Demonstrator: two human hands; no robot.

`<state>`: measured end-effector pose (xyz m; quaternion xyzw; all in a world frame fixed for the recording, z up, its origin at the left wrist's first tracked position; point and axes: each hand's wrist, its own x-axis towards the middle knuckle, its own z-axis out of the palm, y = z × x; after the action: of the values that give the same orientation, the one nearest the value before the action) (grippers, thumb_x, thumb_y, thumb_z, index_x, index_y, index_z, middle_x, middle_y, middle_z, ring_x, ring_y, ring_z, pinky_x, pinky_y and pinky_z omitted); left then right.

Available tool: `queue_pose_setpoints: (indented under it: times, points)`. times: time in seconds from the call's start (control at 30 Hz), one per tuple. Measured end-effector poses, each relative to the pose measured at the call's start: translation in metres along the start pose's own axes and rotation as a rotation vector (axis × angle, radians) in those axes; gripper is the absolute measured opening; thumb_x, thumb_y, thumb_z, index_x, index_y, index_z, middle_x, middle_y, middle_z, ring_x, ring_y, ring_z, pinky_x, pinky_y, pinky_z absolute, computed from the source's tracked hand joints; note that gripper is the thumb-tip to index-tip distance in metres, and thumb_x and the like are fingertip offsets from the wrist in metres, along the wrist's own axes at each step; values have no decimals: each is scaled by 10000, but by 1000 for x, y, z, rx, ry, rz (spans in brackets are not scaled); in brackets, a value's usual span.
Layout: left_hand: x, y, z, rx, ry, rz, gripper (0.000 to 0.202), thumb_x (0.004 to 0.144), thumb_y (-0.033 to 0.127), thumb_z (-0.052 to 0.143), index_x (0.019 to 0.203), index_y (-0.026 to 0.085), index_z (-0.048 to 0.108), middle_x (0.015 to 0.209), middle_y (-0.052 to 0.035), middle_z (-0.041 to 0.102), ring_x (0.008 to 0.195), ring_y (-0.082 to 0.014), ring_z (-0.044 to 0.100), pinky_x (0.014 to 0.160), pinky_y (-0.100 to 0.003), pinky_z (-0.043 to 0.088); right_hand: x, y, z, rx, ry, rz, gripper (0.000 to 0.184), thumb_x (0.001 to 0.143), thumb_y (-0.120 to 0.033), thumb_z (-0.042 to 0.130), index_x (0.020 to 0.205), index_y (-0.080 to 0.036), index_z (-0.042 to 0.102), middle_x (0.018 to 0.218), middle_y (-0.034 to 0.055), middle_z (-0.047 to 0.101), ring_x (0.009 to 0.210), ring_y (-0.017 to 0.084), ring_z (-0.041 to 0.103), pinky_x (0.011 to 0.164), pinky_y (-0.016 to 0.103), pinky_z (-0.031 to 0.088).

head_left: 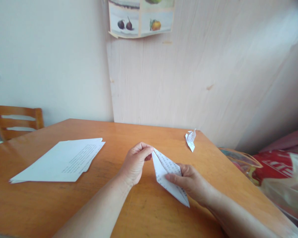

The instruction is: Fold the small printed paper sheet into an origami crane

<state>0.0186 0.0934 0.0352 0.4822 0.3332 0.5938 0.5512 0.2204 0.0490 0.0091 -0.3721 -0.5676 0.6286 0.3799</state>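
Observation:
A folded piece of printed white paper [167,172], narrow and pointed at both ends, lies on the orange wooden table [129,211]. My left hand [134,162] is closed in a pinch on the paper's upper tip. Fingers of my right hand [190,181] are wrapped over the paper's right edge, its thumb pressing across the middle. A small finished paper figure [190,139] stands near the table's far right edge, apart from both hands.
A stack of printed white sheets [62,161] lies on the table to the left. A wooden chair [13,119] stands at the far left. A light wood panel [188,76] rises behind the table. Red and clear plastic bags [275,173] sit off the right edge.

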Motion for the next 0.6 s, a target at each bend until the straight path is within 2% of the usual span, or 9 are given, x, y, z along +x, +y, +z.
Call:
queue_pose_setpoints:
  times: [0.2,0.3,0.37,0.43,0.5,0.6]
  points:
    - [4,5,-3,-63,82,8,246,767,299,740,665,171,557,649,23,564,646,-103,498,629,-226,393,-1,0,0,3,-17,27,347,781,-457,794,909,-154,683,700,2,635,540,97,472,504,224,345]
    - [6,6,-6,-74,130,-3,240,772,330,754,722,169,582,707,13,595,677,-102,524,622,-213,400,-2,-1,0,29,-11,48,349,771,-453,801,922,-157,692,724,12,657,559,112,510,522,235,371]
    - [5,4,-6,-60,117,-48,283,793,411,747,772,168,605,742,6,605,662,-98,523,606,-213,400,-2,-3,0,37,12,49,351,759,-451,810,915,-157,696,727,15,666,562,116,523,528,239,376]
    - [3,1,-4,-26,35,-125,364,818,518,713,805,166,621,759,-5,613,638,-100,519,590,-221,403,-2,-5,1,36,35,39,353,748,-449,818,903,-153,703,728,18,669,565,116,526,532,238,373]
    - [-1,-3,0,11,-105,-204,421,837,579,675,821,160,639,775,-27,634,662,-118,548,611,-239,428,-1,-6,1,35,44,27,359,743,-452,820,898,-146,712,729,19,669,575,116,527,540,238,374]
    - [-5,-7,5,36,-244,-249,383,833,526,709,847,145,672,812,-59,680,749,-157,605,706,-280,476,-1,-6,1,37,51,27,363,729,-454,829,880,-143,718,713,13,659,573,111,521,544,237,375]
